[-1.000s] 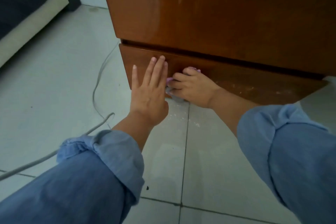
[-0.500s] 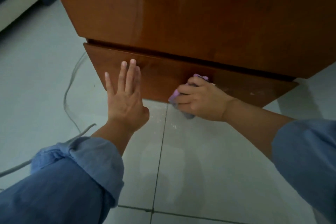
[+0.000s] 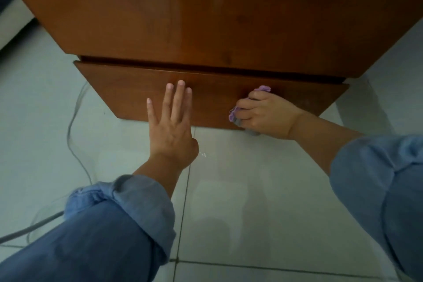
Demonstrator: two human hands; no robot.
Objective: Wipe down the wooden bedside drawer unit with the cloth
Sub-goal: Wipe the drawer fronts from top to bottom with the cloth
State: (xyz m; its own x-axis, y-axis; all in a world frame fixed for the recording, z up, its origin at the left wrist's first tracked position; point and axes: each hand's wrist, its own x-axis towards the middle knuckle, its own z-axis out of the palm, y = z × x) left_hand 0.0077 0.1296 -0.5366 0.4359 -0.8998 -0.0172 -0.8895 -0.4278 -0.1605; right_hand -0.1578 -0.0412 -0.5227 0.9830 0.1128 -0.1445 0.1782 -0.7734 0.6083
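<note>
Left hand (image 3: pixel 171 126) flat, fingers straight, pressed on bottom drawer front (image 3: pixel 128 91) of the drawer unit (image 3: pixel 206 14). Right hand (image 3: pixel 263 114) curled around purple cloth (image 3: pixel 264 88), holding it against the drawer's right part, probably touching. Grey cable (image 3: pixel 73 121) on floor, left.

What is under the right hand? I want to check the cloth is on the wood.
A bunched purple cloth pokes out around the right hand, against the bottom drawer front. The hand hides most of the cloth and its contact with the wood.
</note>
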